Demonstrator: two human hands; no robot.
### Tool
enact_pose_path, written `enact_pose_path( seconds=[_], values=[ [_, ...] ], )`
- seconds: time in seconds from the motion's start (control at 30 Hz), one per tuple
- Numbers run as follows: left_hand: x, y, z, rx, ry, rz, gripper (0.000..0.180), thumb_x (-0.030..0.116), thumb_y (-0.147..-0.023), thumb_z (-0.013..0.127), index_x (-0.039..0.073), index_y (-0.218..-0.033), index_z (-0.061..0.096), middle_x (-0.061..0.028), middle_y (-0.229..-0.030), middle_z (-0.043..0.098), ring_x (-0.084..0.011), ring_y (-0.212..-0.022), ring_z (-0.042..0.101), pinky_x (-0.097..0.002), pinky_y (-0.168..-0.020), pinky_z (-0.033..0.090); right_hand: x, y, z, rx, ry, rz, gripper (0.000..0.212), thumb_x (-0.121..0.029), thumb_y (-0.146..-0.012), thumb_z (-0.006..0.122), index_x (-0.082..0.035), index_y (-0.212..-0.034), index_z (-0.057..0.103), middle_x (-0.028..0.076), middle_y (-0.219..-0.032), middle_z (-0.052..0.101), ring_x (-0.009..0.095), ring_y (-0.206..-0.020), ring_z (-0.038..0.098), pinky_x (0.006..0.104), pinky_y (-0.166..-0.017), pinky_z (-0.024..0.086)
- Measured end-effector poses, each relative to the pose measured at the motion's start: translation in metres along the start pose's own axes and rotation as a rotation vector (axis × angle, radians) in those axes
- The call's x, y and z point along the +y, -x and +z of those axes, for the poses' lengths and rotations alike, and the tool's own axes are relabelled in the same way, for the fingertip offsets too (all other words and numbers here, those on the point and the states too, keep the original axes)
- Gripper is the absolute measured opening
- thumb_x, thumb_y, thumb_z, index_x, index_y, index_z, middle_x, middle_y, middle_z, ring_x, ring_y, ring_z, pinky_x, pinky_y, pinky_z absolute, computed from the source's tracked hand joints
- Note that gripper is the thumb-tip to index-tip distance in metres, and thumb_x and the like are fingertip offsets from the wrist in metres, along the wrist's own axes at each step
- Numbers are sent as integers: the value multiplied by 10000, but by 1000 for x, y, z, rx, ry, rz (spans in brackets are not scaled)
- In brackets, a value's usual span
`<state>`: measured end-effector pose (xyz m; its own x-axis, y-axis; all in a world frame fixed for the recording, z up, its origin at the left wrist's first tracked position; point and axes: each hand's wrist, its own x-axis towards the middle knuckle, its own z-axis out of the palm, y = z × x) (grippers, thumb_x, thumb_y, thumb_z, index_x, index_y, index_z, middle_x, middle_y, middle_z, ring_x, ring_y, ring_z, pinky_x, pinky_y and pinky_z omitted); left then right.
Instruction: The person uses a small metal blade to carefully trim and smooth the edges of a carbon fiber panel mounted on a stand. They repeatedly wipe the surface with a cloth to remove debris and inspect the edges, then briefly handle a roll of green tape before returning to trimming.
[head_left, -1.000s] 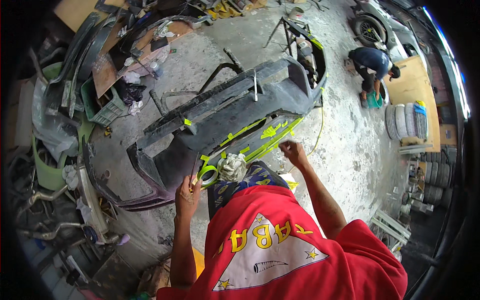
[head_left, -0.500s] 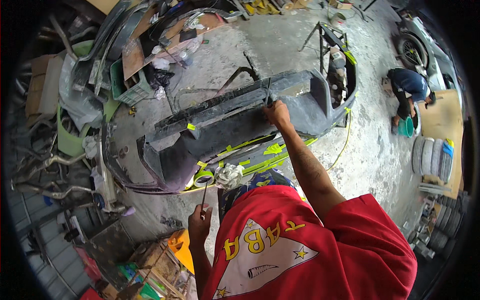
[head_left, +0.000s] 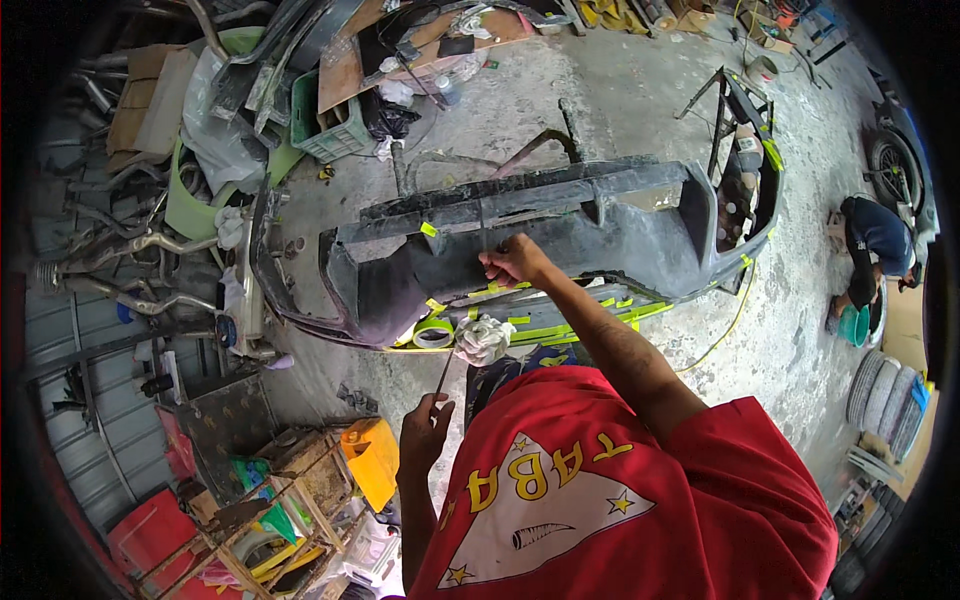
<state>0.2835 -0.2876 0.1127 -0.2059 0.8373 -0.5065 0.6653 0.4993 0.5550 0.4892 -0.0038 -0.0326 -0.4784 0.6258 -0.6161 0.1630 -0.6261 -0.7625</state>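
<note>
A large dark grey car bumper [head_left: 620,235], dull and patchy, lies across the middle in front of me. My right hand [head_left: 517,262] is closed over the bumper's central part, pinching a thin, flat grey strip-like tool [head_left: 482,222] that points away from me. Whether the tool touches the surface, I cannot tell. Lower down, my left hand [head_left: 425,428] is closed around a slim stick-like tool [head_left: 443,374], tip up; its exact kind is unclear. Between the bumper's near edge and me are a crumpled whitish cloth [head_left: 482,340] and a roll of yellow-green tape [head_left: 433,333].
Yellow-green tape pieces [head_left: 428,229] mark the bumper. Metal exhaust pipes [head_left: 150,245] and a green crate [head_left: 330,125] are at left. Orange and wooden scrap [head_left: 369,460] is at lower left. Another person [head_left: 880,235] crouches at right by a teal bucket [head_left: 853,325], near stacked tyres [head_left: 888,400].
My right hand has moved left and nearer along the bumper with its strip-like tool. The whole view has shifted, so the scene sits farther right and higher. My left hand still grips its stick.
</note>
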Motion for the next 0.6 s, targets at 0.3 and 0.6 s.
enact_pose_path(
  seconds=[0.3,0.6],
  values=[
    [-11,15,1,10,-38,-62,259,283,-1005,690,71,-1153,675,-146,-737,684,-320,-613,661,-433,-581,479,10,-17,11,-35,17,18,358,-287,-946,771,30,-790,718,97,-699,731,179,-514,682,339,-456,561],
    [-12,2,-5,19,0,-65,262,283,-1002,686,55,-1131,680,-138,-711,668,-316,-627,663,-422,-588,483,19,-29,15,40,31,60,371,-278,-949,781,78,-922,679,148,-730,748,222,-518,703,363,-456,579]
  ],
)
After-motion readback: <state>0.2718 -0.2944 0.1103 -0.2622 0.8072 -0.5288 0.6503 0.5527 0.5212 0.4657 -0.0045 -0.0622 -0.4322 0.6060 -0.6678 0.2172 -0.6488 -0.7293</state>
